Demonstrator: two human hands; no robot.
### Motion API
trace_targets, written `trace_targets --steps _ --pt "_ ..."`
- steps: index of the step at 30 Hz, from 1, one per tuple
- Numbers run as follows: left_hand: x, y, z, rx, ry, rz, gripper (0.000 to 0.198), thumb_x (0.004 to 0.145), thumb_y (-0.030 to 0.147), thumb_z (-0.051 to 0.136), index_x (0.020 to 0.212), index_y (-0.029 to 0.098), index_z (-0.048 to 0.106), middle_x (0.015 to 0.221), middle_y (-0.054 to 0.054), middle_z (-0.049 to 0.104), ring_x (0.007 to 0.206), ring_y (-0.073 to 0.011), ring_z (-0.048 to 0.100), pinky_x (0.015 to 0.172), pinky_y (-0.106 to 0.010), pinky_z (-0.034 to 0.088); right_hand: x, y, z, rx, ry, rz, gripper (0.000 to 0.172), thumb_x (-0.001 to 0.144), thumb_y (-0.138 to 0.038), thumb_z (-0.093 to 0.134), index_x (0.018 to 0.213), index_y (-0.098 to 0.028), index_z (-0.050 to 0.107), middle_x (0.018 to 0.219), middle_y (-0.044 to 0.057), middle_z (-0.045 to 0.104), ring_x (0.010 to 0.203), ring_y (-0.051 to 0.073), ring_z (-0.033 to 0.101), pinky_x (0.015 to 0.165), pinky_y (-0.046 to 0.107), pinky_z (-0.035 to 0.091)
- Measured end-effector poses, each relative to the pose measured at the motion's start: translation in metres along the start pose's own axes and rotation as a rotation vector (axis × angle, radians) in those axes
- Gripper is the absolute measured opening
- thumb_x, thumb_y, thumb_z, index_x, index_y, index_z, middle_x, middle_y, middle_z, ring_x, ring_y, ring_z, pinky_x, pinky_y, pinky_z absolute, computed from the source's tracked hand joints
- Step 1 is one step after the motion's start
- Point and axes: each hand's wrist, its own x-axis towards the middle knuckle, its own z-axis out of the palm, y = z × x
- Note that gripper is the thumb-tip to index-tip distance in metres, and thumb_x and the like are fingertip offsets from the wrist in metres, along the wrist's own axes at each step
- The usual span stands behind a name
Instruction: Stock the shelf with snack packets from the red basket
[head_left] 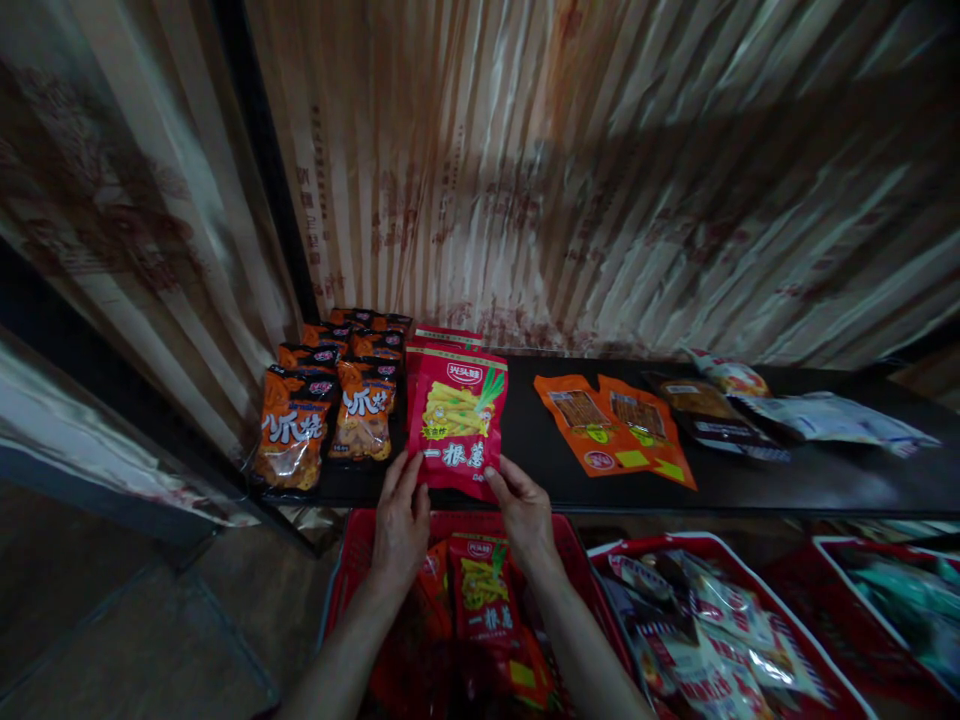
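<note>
A red snack bag (459, 415) with yellow sticks and a green onion printed on it stands upright at the front of the black shelf (517, 460). My left hand (401, 520) grips its lower left corner, and my right hand (527, 508) pinches the lower right corner. Behind it show the tops of more red bags (448, 336). Just left stand rows of black and orange snack bags (292, 425). Below my hands, a red basket (346, 570) holds another red snack bag (484, 605) and orange packets.
To the right on the shelf lie orange packets (611, 425), a dark brown packet (709, 415) and white-blue packets (832, 418). A second basket (720, 545) of mixed bags and a third basket (832, 580) with green packets stand below. Pleated printed sheeting (600, 200) hangs behind, beside a dark post (262, 150).
</note>
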Motion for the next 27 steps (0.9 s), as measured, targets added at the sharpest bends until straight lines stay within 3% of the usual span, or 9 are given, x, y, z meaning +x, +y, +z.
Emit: trace_targets --steps 6,15,21,27 --pt "-0.001 -0.006 0.000 0.050 -0.014 0.033 0.044 0.086 0.017 0.040 0.129 0.020 0.050 0.136 -0.011 0.047 0.124 -0.0196 0.048 0.102 -0.035 0.041 0.008 0.009 -0.002 -0.213 0.002 -0.174 0.029 0.067 -0.034 0.073 0.095 -0.025 0.073 0.097 0.003 0.072 0.090 0.023 0.063 0.086 0.039 0.049" --pt "-0.005 -0.018 0.009 0.132 0.005 0.115 0.048 0.086 0.013 0.039 0.132 0.021 0.046 0.141 -0.010 0.042 0.126 -0.0207 0.045 0.101 -0.036 0.044 0.016 0.011 -0.003 -0.350 0.023 -0.274 0.030 0.069 -0.037 0.071 0.097 -0.025 0.071 0.094 0.005 0.069 0.087 0.023 0.063 0.082 0.037 0.049" --pt "-0.006 -0.009 0.007 0.281 0.074 0.202 0.045 0.086 0.012 0.040 0.130 0.018 0.048 0.142 -0.014 0.039 0.129 -0.0255 0.040 0.101 -0.044 0.042 0.010 0.009 -0.002 -0.462 0.007 -0.326 0.045 0.074 -0.032 0.066 0.118 -0.026 0.060 0.104 0.007 0.065 0.087 0.022 0.062 0.078 0.036 0.051" --pt "-0.009 0.001 0.004 0.402 0.081 0.321 0.044 0.084 0.008 0.044 0.126 0.017 0.052 0.143 -0.016 0.037 0.133 -0.0295 0.031 0.101 -0.048 0.041 0.007 0.007 0.002 -0.570 -0.018 -0.458 0.036 0.079 -0.027 0.056 0.115 -0.027 0.063 0.103 0.008 0.062 0.093 0.023 0.061 0.080 0.036 0.050"
